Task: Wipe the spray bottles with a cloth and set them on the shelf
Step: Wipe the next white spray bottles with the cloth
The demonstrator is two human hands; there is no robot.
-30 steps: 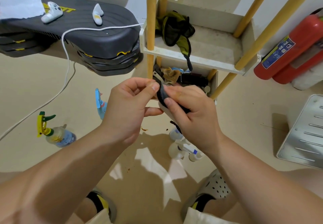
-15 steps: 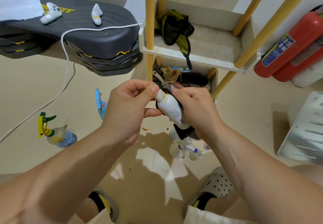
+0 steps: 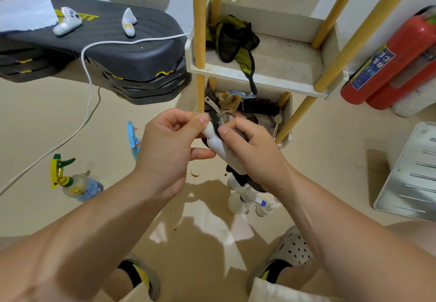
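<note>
A small white bottle (image 3: 218, 144) is held between both hands in front of the shelf. My left hand (image 3: 169, 143) pinches its top end. My right hand (image 3: 250, 146) grips a dark cloth (image 3: 215, 121) wrapped over the bottle's neck and body; more cloth hangs below the hand. On the floor stand a clear spray bottle with a yellow-green trigger (image 3: 73, 180), a blue spray bottle (image 3: 134, 137) partly hidden by my left hand, and a few white bottles (image 3: 245, 198) under my right wrist. The white shelf with yellow posts (image 3: 278, 82) stands just behind.
The upper shelf tray holds a dark green rag (image 3: 232, 39); the lower tray is full of cloths. Stacked black step platforms (image 3: 113, 49) with a white cable lie left. Red fire extinguishers (image 3: 391, 65) and a metal plate (image 3: 410, 174) are right.
My right hand with the cloth slid down the bottle, baring its white body, then moved back up toward the neck. My left hand kept its pinch on the top.
</note>
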